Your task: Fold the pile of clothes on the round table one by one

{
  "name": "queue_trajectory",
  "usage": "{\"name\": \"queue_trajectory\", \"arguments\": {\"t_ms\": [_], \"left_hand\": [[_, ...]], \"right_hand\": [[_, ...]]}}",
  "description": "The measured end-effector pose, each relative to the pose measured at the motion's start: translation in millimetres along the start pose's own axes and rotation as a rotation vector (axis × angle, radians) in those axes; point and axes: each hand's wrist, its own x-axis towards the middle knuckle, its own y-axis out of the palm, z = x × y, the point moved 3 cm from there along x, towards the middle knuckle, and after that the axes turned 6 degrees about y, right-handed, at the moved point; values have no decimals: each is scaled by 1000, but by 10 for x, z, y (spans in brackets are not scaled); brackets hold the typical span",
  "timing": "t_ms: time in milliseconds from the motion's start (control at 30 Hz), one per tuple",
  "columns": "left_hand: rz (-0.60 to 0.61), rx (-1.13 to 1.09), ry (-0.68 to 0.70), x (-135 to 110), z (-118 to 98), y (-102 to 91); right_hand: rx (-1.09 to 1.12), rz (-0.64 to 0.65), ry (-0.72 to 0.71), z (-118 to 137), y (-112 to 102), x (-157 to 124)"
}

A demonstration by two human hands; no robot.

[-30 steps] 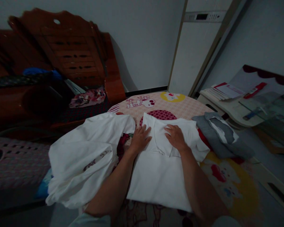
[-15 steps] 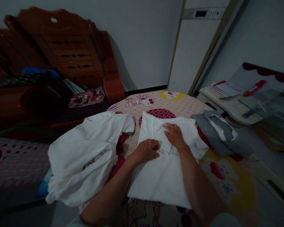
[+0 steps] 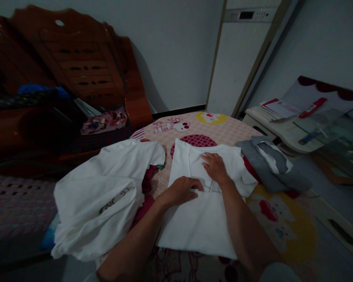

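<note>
White T-shirt on the tablecloth, eight o'clock of the grey garment: likely light, limp, best held by its five and seven o'clock corners. Right hand spread on it; left hand curled, whether pinching I cannot tell

The left forearm slants from the lower edge up to the left hand, below the frame's centre, fingers bent, thumb apart beneath the index finger. The right forearm rises from the lower right; the right hand, higher of the 2, is palm down, fingers extended leftward.
</note>
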Motion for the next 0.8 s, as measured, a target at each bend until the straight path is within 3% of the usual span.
{"name": "queue_trajectory", "arguments": {"t_ms": [167, 333, 500, 633, 800], "left_hand": [[51, -103, 190, -30, -102, -22], [-111, -40, 166, -18, -36, 15], [-55, 51, 115, 36, 13, 79], [-89, 86, 111, 61, -41, 15], [-172, 132, 118, 166, -152, 15]], "right_hand": [[14, 4, -1, -1, -9, 1], [17, 10, -5, 5, -26, -1], [37, 18, 3, 44, -52, 1], [45, -40, 127, -86, -348, -16], [-133, -72, 420, -545, -868, -190]]}}
